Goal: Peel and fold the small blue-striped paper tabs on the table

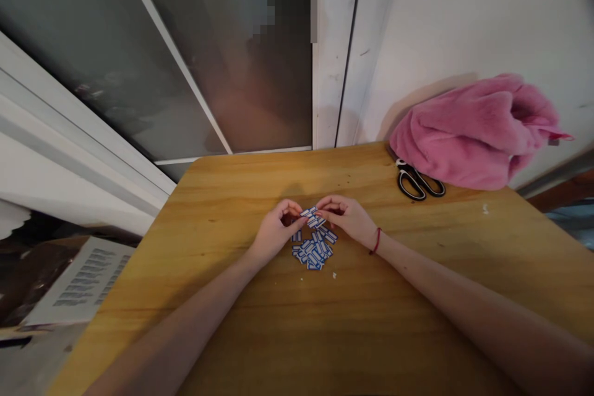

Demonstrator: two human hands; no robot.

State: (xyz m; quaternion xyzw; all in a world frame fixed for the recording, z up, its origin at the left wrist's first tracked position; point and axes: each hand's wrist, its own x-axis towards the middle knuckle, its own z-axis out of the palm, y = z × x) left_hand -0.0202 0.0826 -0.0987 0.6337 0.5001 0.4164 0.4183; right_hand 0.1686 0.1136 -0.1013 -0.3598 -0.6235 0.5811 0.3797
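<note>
Between my two hands, above the wooden table [241,328], are small blue-and-white cards or labels [313,217]; their print is too small to read. My left hand [280,226] pinches them from the left with thumb and fingers. From the right, my right hand [346,218] grips them between thumb and forefinger, a red cord around its wrist. Just below my fingers lies a loose pile of the same blue-and-white pieces [314,252], overlapping each other on the tabletop.
Black-handled scissors [412,184] lie at the back right, partly under a pink fluffy cloth [468,130] against the wall. White scraps [335,275] dot the wood. Glass-panelled doors [223,55] stand behind the table. A box with printed paper [83,281] sits lower at left.
</note>
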